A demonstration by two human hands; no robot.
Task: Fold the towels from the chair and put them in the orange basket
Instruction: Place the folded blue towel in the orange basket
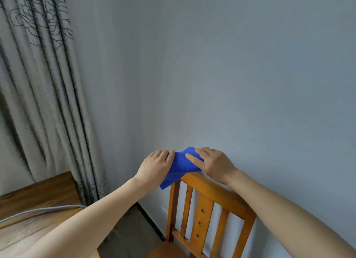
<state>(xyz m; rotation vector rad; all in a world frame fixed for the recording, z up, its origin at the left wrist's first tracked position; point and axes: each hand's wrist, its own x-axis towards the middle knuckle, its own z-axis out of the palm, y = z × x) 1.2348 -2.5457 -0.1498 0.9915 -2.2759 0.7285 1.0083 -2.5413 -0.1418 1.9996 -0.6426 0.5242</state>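
A small blue towel point(180, 166) is draped over the top rail of a wooden chair point(208, 203), near the rail's left end, with one corner hanging down on the left. My left hand point(156, 168) grips the towel's left side, fingers curled over its edge. My right hand point(211, 162) lies on the towel's right part, fingers fairly straight and pressing it on the rail. The orange basket is out of view.
A wooden table point(36, 209) stands at the lower left with a grey cable point(38, 211) across it. A grey patterned curtain point(42, 95) hangs at the left. A plain wall is close behind the chair, with dark floor point(131, 232) between table and chair.
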